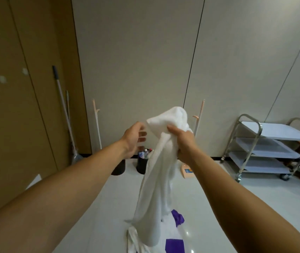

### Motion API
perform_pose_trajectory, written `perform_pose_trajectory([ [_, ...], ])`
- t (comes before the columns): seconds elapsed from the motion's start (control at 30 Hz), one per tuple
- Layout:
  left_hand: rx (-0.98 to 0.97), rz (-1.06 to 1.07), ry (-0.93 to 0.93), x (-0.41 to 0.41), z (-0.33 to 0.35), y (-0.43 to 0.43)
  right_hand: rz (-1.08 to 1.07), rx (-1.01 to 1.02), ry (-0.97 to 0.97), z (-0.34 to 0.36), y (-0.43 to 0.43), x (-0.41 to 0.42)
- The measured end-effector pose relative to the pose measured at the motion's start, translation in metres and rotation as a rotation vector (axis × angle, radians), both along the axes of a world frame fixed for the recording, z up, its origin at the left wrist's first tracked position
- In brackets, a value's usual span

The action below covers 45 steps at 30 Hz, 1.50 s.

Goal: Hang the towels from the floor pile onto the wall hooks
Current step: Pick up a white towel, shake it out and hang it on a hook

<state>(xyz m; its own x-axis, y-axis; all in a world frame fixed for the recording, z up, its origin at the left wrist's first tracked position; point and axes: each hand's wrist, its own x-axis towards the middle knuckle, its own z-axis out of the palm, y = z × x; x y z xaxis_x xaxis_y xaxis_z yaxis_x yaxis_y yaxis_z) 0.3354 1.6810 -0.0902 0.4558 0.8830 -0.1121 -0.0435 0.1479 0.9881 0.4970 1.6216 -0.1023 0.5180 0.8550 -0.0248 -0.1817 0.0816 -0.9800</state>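
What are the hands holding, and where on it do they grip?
The right hand grips the white towel, bunched just below its top end; the rest hangs down. The left hand is open beside the upper corner, holding nothing.

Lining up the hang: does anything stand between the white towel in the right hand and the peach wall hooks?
Nothing visible does. The white terry towel, gripped by the right hand, is held up before the grey wall, and the peach plastic hook just right of it is bare.
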Motion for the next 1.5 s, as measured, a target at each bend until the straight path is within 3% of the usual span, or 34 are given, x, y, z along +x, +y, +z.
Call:
perform_pose_trajectory([
  [0.13, -0.009, -0.464, 0.361, -0.032, -0.034, -0.016, 0.092, -0.017, 0.044, 0.023, 0.011, -0.003],
  [0.2, -0.005, -0.492, 0.379, -0.034, -0.034, -0.028, 0.166, -0.009, 0.051, 0.032, 0.011, -0.009],
  [0.37, 0.039, -0.191, 0.19, -0.028, -0.016, -0.054, 0.43, -0.011, -0.037, 0.036, -0.011, -0.025],
  [0.5, -0.056, 0.013, -0.058, -0.038, -0.011, -0.066, 0.531, 0.002, -0.346, 0.016, -0.031, -0.034],
  [0.6, -0.079, 0.155, -0.116, -0.051, -0.01, -0.074, 0.617, -0.081, -0.427, 0.0, -0.039, -0.039],
  [0.73, -0.091, 0.208, -0.002, -0.088, -0.02, -0.082, 0.572, -0.104, -0.576, -0.017, -0.039, -0.053],
  [0.9, -0.102, 0.233, 0.422, -0.154, -0.032, -0.089, 0.445, -0.189, -0.766, -0.031, -0.032, -0.07],
  [1.0, -0.077, 0.357, 0.646, -0.202, -0.037, -0.093, 0.408, -0.206, -0.7, -0.034, -0.028, -0.079],
  [1.1, -0.018, 0.563, 0.752, -0.251, -0.038, -0.099, 0.503, -0.261, -0.712, -0.035, -0.026, -0.097],
  [1.2, 0.054, 0.715, 0.776, -0.294, -0.042, -0.103, 0.594, -0.37, -0.825, -0.037, -0.02, -0.123],
  [1.37, 0.05, 0.927, 0.712, -0.361, -0.044, -0.113, 0.583, -0.454, -1.323, -0.03, -0.01, -0.177],
  [1.5, -0.02, 1.076, 0.499, -0.414, -0.045, -0.117, 0.538, -0.468, -0.997, -0.032, -0.007, -0.22],
])
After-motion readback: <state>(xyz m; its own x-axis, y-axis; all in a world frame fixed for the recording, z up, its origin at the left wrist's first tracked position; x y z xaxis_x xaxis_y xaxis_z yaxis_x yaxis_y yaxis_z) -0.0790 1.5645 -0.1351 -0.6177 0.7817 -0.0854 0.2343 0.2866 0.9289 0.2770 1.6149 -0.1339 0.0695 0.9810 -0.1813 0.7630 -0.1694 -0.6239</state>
